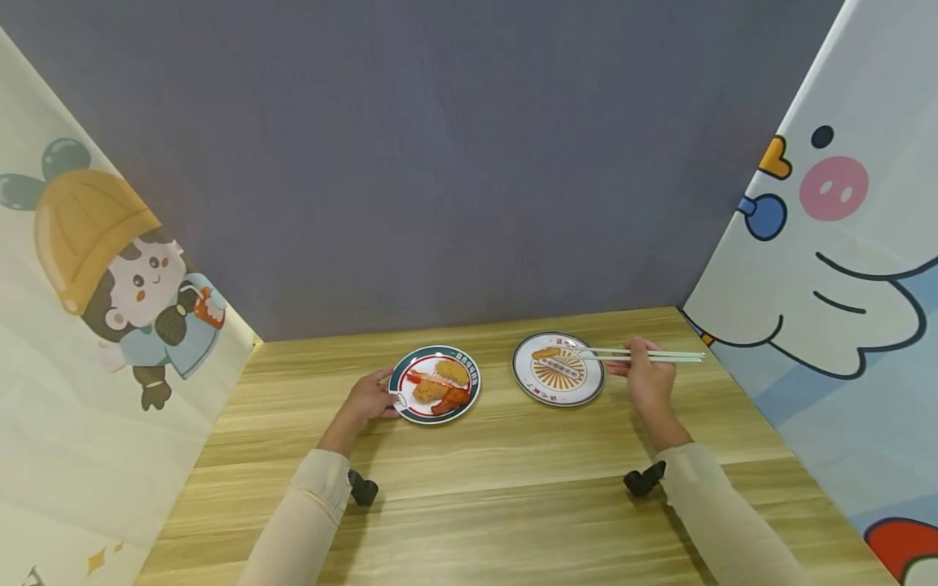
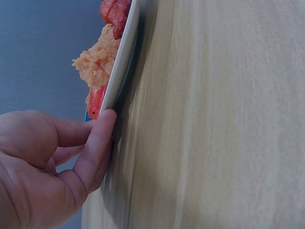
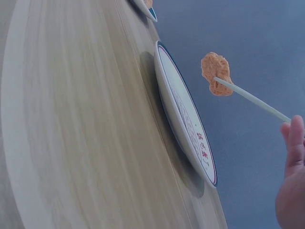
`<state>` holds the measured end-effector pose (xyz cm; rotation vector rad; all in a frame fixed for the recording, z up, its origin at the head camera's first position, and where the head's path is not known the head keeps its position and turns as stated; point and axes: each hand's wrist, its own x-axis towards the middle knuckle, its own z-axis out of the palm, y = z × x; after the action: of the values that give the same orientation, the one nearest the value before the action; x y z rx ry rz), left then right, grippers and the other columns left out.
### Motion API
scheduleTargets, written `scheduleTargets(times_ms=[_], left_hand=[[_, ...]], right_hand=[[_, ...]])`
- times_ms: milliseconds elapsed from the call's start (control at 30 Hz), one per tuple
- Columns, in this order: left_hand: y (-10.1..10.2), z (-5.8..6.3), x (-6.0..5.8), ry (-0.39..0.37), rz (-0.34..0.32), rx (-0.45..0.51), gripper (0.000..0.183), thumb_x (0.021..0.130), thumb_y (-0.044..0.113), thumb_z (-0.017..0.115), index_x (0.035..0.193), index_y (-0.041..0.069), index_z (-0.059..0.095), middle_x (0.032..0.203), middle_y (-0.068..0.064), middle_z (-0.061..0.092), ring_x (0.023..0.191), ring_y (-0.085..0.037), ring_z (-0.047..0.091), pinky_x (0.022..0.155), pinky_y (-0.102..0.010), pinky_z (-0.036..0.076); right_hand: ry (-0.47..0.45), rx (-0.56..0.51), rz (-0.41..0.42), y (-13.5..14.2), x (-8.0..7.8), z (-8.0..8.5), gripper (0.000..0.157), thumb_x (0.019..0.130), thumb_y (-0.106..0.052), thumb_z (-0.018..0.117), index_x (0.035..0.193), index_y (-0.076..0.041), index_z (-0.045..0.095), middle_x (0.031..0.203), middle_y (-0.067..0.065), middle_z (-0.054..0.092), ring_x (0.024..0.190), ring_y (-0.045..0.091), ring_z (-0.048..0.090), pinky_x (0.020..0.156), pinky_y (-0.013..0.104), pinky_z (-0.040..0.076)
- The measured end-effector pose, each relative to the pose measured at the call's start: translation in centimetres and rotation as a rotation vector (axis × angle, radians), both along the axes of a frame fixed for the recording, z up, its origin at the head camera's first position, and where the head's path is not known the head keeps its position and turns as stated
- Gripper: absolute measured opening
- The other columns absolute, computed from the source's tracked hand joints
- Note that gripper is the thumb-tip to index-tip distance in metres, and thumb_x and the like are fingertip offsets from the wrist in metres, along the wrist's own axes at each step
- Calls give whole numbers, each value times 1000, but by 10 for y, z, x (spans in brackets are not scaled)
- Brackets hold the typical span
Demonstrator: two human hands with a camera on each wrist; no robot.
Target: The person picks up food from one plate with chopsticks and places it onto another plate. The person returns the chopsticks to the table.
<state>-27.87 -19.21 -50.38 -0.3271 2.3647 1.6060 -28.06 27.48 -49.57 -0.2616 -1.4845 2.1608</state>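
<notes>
My left hand (image 1: 370, 397) pinches the left rim of a dark-green-rimmed plate (image 1: 436, 421). On that plate lie a golden breaded piece (image 1: 452, 372), a fried prawn with a red tail, a crumbly fried piece (image 2: 97, 59) and a glossy red-brown piece (image 1: 450, 400). Pale green chopsticks (image 1: 663, 356) are held in my right hand (image 1: 645, 378), pointing left. Their tips grip a breaded fried piece (image 3: 217, 74), raised over a white plate (image 1: 523, 378) with an orange sunburst pattern. In the right wrist view, air shows between that piece and the plate.
Both plates stand side by side on a wood-grain table (image 1: 469, 505), near its far edge. Behind it rises a plain grey wall (image 1: 454, 179). Cartoon-printed panels flank the table at left (image 1: 66, 391) and right (image 1: 879, 325).
</notes>
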Motion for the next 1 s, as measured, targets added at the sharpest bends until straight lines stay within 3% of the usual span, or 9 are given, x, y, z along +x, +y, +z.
scheduleTargets(times_ms=[300, 633, 800, 1000], left_hand=[[-2, -2, -1, -1, -2, 12, 69, 95, -9, 59, 158, 7, 35, 126, -26, 52, 69, -15, 63, 64, -29, 67], [-1, -3, -2, -6, -2, 9, 70, 94, -10, 59, 158, 7, 35, 125, -26, 51, 73, -17, 64, 66, -31, 68], [-1, -3, -3, -14, 7, 19, 69, 95, -10, 58, 158, 8, 35, 126, -26, 51, 73, -17, 64, 66, -30, 68], [-1, -3, -3, -13, 10, 17, 70, 95, -10, 58, 158, 8, 35, 126, -26, 50, 74, -17, 64, 67, -31, 68]], right_hand=[[-7, 12, 25, -11, -3, 1, 22, 105, -15, 53, 88, -5, 63, 66, 6, 70, 52, 15, 71, 49, 26, 63], [-57, -7, 32, -28, -7, 1, 23, 105, -15, 52, 89, -4, 63, 71, 12, 72, 54, 15, 72, 48, 27, 63], [-87, -13, 53, -35, -8, 2, 21, 105, -15, 51, 92, -3, 62, 71, 9, 70, 54, 16, 72, 49, 29, 64], [-67, -31, 61, -44, -9, 4, 21, 105, -15, 53, 91, -2, 63, 69, 14, 70, 51, 16, 71, 49, 32, 64]])
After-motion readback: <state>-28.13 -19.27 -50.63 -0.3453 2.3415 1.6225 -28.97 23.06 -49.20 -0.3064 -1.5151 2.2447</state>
